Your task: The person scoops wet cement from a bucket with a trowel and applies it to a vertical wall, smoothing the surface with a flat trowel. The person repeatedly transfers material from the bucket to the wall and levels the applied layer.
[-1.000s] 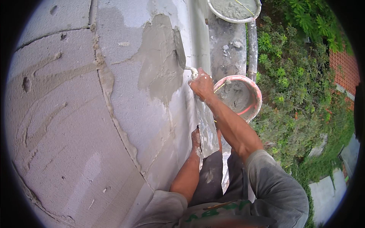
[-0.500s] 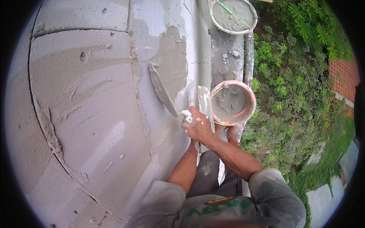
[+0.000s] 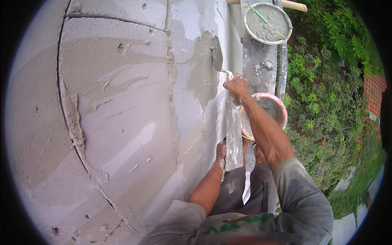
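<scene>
Up against the block wall (image 3: 122,122), the right hand (image 3: 237,86) is closed in a fist around the handle of a trowel (image 3: 217,55), whose grey blade lies flat on the wall just above and left of that hand, on a patch of wet mortar (image 3: 202,77) darker than the dry blocks around it. Below the patch, the left hand (image 3: 221,151) rests low against the wall's edge, beside a long flat mortar-smeared board (image 3: 233,134) that stands upright along that edge; whether its fingers grip the board or only press near it cannot be told. Right of the wall, just behind the right forearm, sits a pink-rimmed bucket (image 3: 277,108) with grey mortar inside. Further up from the wall's edge, a second round tub (image 3: 267,22) of mortar stands on a grey plank (image 3: 261,69), with a green stick lying across it. Beyond the plank, away from the wall, green shrubs (image 3: 326,102) fill the ground.
</scene>
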